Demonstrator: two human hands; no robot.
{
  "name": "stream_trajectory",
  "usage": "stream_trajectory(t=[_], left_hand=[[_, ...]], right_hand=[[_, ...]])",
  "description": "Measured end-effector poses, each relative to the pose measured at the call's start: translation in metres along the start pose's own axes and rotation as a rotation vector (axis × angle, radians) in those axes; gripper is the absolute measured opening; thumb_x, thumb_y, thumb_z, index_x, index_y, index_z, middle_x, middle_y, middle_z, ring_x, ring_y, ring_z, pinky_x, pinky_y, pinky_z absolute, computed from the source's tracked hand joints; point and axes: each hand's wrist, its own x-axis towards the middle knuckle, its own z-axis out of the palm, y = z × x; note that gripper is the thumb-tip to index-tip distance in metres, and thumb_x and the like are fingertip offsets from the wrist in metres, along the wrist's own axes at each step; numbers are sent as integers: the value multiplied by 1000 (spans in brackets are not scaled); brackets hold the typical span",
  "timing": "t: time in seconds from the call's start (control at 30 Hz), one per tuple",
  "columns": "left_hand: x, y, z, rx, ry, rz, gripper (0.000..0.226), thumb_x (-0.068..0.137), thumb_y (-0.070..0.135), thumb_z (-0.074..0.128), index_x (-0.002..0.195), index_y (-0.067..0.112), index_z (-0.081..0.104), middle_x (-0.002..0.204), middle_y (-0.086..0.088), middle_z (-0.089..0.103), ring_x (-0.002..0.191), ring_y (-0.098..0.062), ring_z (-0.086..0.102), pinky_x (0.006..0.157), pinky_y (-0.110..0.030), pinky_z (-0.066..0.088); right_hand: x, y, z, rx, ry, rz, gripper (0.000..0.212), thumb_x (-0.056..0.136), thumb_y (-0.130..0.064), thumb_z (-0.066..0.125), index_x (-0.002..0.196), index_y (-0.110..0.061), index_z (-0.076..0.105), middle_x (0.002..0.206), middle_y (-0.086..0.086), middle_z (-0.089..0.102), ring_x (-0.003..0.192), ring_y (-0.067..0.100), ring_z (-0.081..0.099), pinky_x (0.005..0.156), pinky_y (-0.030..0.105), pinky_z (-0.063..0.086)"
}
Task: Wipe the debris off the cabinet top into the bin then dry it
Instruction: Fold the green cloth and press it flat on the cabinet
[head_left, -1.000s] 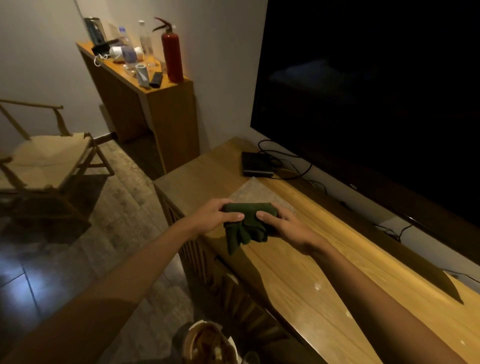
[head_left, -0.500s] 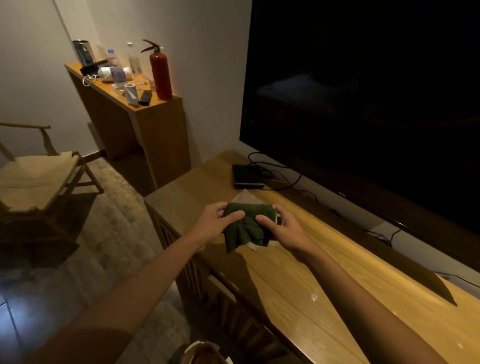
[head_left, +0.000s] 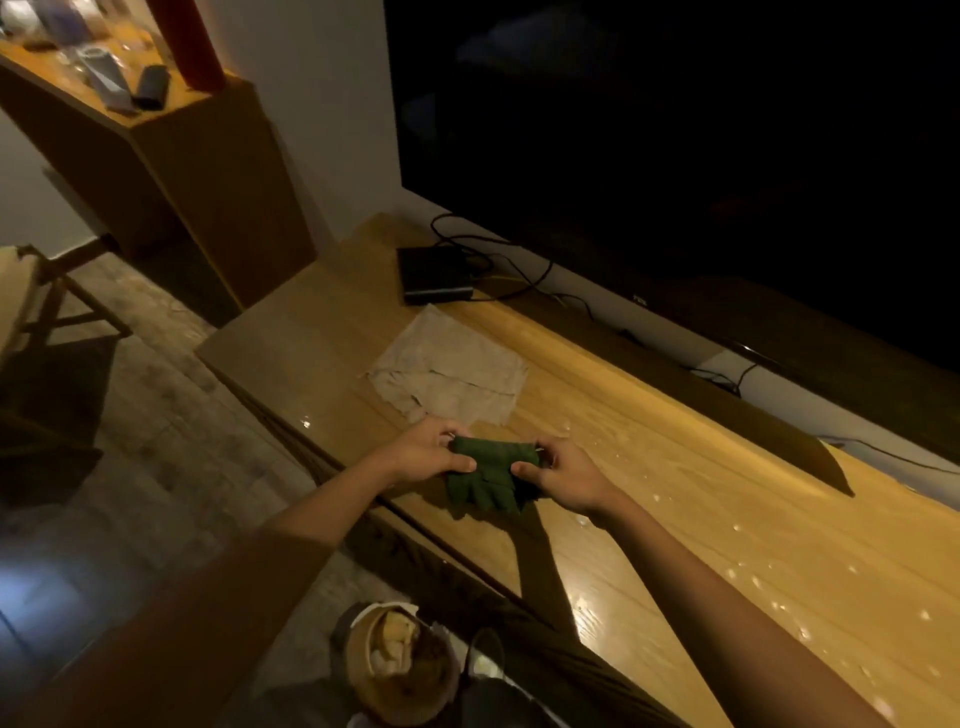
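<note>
Debris (head_left: 748, 577) lies as pale flecks scattered along the cabinet top (head_left: 675, 519) to the right of both hands, running toward its right end, while the bin (head_left: 400, 670) stands on the floor below the front edge, nearer my left arm. Green cloth (head_left: 491, 475) is bunched between my hands just above the front edge of the cabinet top, its long axis running left to right from one hand to the other. Left hand (head_left: 426, 457) pinches the cloth's left end, thumb on the near face and fingers curled behind. Right hand (head_left: 563, 475) pinches the right end the same way. Both forearms reach forward, wrists roughly level. A beige cloth (head_left: 452, 374) lies flat just beyond the hands, toward the rear edge. Judgement: my right hand is closer to the flecks, so the sweep should run from the right end back toward the front edge above the bin.
</note>
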Motion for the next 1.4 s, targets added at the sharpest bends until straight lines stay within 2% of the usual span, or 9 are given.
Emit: stream_trajectory(t=[0.2, 0.37, 0.53, 0.67, 0.8, 0.87, 1.03, 1.2, 1.4], left_hand=[[45, -23, 45, 169, 89, 23, 29, 81, 2, 78, 99, 21, 65, 103, -2, 68, 101, -20, 68, 90, -43, 59], [49, -36, 62, 509, 187, 266, 35, 78, 3, 70, 101, 26, 57, 108, 4, 55, 102, -18, 55, 86, -45, 53], [29, -67, 70, 784, 128, 376, 44, 68, -4, 70, 100, 20, 51, 111, -2, 50, 103, -24, 50, 77, -47, 54], [8, -93, 70, 895, 149, 418, 34, 71, 14, 68, 102, 20, 55, 114, -5, 53, 100, -26, 52, 74, -41, 52], [3, -87, 78, 936, 262, 465, 27, 84, 37, 58, 103, 17, 61, 115, -5, 57, 104, -27, 54, 81, -41, 45], [8, -77, 88, 942, 309, 456, 36, 94, 38, 47, 117, 15, 61, 128, -6, 57, 118, -27, 53, 92, -41, 45], [24, -80, 106, 989, 241, 219, 66, 102, 41, 9, 158, 11, 25, 167, -4, 21, 155, -23, 12, 123, -49, 17], [38, -100, 104, 1027, 265, 266, 62, 105, 39, 14, 158, 8, 26, 166, -10, 24, 154, -26, 20, 122, -50, 18], [47, -112, 106, 1170, 311, 271, 64, 103, 38, 22, 159, 8, 19, 168, -11, 18, 155, -26, 13, 122, -51, 5]], right_hand=[[19, 56, -2, -253, 96, 6, 14, 92, -20, 70, 105, -16, 65, 95, 1, 69, 86, 18, 64, 74, 34, 53], [13, 83, 12, -402, 257, -85, 24, 86, -17, 69, 107, -23, 60, 100, -1, 70, 88, 19, 63, 71, 34, 51], [-6, 105, 43, -642, 163, -204, 30, 83, -17, 70, 110, -18, 57, 124, 5, 56, 110, 25, 52, 85, 38, 50], [-17, 113, 60, -679, 123, -235, 30, 84, -25, 66, 112, -15, 61, 132, 10, 51, 117, 29, 51, 93, 42, 47], [-15, 108, 70, -641, 277, -264, 31, 90, -37, 60, 110, -15, 65, 127, 9, 55, 113, 27, 53, 92, 42, 46], [-7, 101, 76, -627, 325, -284, 36, 97, -32, 53, 127, -14, 60, 139, 8, 52, 123, 27, 51, 100, 44, 45], [19, 97, 95, -623, 226, -228, 60, 105, -24, 37, 160, -9, 20, 169, 8, 12, 157, 20, 2, 126, 41, 9], [30, 119, 96, -691, 218, -224, 61, 107, -35, 26, 162, -11, 11, 170, 4, 7, 156, 15, -4, 126, 41, 2], [42, 132, 104, -747, 262, -232, 63, 105, -31, 36, 159, -5, 20, 168, 12, 15, 156, 20, 2, 126, 40, 1]])
